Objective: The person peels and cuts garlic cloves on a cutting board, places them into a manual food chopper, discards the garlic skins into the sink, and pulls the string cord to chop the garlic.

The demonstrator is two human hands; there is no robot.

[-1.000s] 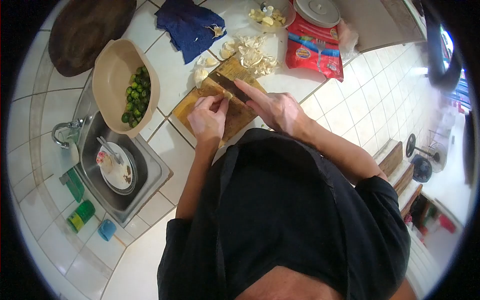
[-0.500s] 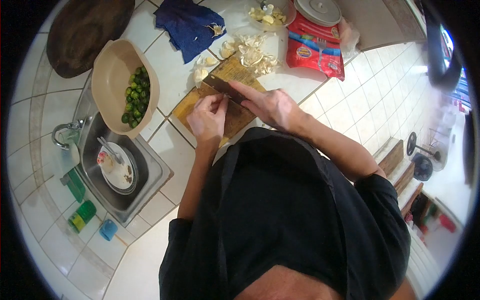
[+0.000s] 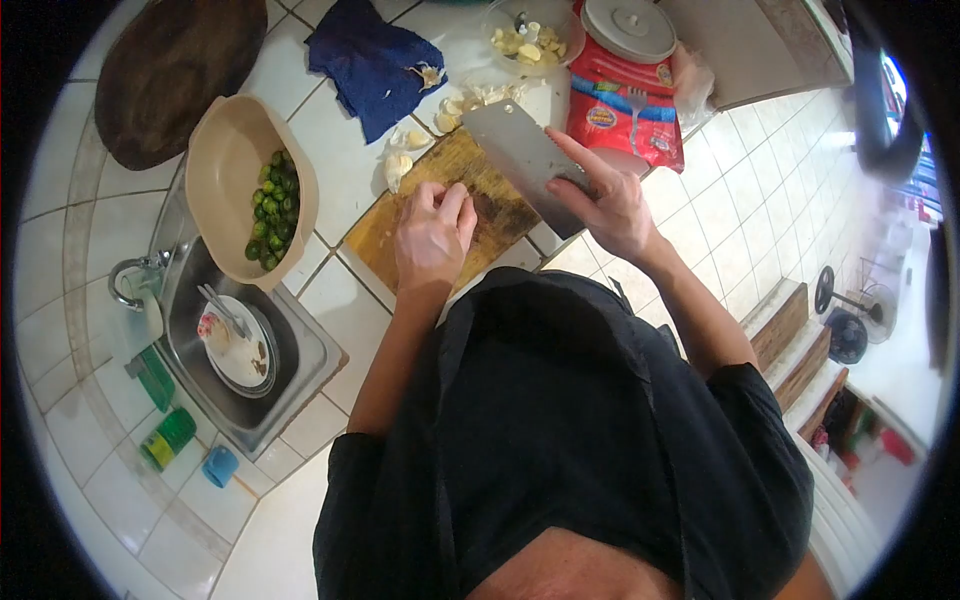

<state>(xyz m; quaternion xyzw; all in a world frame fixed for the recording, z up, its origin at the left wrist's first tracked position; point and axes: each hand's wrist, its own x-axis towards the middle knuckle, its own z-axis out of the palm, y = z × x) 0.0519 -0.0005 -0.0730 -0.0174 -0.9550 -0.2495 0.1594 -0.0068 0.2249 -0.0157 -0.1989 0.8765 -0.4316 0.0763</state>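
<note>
My right hand [image 3: 617, 213] grips a broad cleaver [image 3: 520, 160], its flat blade turned up toward the camera over the right side of the wooden cutting board [image 3: 375, 222]. On the board rests my left hand [image 3: 435, 240], fingers curled and pressed together; whatever they hold, if anything, is hidden. Garlic cloves [image 3: 398, 166] lie just beyond the board's far left edge. Papery garlic skins [image 3: 490, 95] are heaped behind the cleaver, partly covered by it.
A beige dish of Brussels sprouts [image 3: 203, 190] stands left, by a sink [image 3: 325, 352] holding dirty plates. Behind are a blue cloth [image 3: 365, 65], a clear bowl of peeled garlic [image 3: 530, 48] and a red packet [image 3: 625, 125] with a fork on it.
My right hand has lifted the cleaver away to the right and tilted its blade flat to view. My left hand has shifted slightly right, its fingers curled further over the board.
</note>
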